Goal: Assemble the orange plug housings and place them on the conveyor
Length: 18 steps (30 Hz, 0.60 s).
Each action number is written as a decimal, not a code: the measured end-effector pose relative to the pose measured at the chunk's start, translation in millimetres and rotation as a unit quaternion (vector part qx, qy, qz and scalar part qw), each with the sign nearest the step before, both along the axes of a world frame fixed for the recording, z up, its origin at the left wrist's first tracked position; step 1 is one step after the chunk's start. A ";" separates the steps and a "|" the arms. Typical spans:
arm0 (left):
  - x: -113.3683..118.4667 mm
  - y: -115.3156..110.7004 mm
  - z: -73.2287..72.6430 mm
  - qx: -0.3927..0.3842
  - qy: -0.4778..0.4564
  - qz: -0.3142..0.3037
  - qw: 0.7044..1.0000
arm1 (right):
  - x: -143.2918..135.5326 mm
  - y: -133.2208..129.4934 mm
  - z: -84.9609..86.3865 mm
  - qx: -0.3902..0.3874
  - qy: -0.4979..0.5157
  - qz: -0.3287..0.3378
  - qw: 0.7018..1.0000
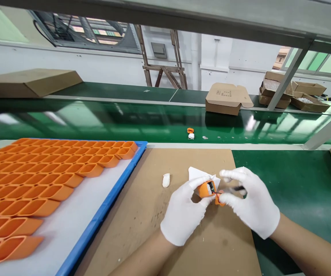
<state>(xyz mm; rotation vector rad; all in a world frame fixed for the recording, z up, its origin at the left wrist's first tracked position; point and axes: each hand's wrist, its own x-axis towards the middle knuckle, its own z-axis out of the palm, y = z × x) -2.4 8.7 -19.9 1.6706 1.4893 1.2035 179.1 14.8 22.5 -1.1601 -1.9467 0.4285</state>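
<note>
1. Small orange housing (205, 189), held just above the brown cardboard sheet (142, 214), right of centre in the near field. A dark opening with a pale patch shows in its upper face.
2. Left hand (184, 214), white glove, grip pinching the orange housing: thumb on the near side, forefinger curled over the top.
3. Right hand (250, 201), white glove, grip closed on a thin dark tool (238, 188) that points toward the housing. Its lower fingers also touch a second orange bit (220, 201) just beside the housing. A thin red wire (216, 194) runs between the two pieces.
4. White folded paper (195, 173) lies directly behind the hands on the cardboard, partly hidden by them.
5. Small white capsule-like piece (166, 180) rests on the cardboard, left of the hands and apart from them.
6. Blue-rimmed tray (110, 199) at far left, white-lined, carrying rows of empty orange shells (39, 180) packed side by side.
7. The cardboard sits on a green table (292, 184).
8. Beyond, a green conveyor belt (125, 122) with one orange-and-white part (190, 133) lying on it.
9. Further back: a folded cardboard box (228, 99) centre-right, open cartons (294, 94) at far right, a flat carton (27, 82) at far left.
</note>
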 end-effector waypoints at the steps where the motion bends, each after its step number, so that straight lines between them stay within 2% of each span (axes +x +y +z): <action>1: 2.0 0.4 1.0 -0.053 -0.032 -0.014 0.998 | -1.9 0.4 -4.0 -0.040 -0.001 0.005 0.999; 3: 5.7 0.9 3.1 -0.121 -0.093 -0.050 0.987 | -6.2 2.3 -10.6 -0.095 -0.035 0.038 0.994; 6: 9.9 1.3 6.1 -0.144 -0.132 -0.071 0.978 | -10.5 14.5 -12.5 -0.120 -0.092 0.079 0.985; 8: 9.9 2.2 8.9 -0.128 -0.102 -0.058 0.985 | -10.7 35.1 -7.8 -0.117 -0.104 0.055 0.986; 11: -4.1 6.0 16.8 -0.102 -0.007 -0.017 0.995 | -7.6 86.9 5.0 -0.114 -0.121 -0.021 0.986; 14: -45.7 10.2 30.2 -0.090 0.064 0.054 0.992 | -2.1 146.8 16.7 -0.126 -0.166 -0.105 0.972; 18: -131.2 10.6 46.1 -0.099 0.180 0.180 0.962 | 9.3 201.0 20.7 -0.159 -0.237 -0.217 0.934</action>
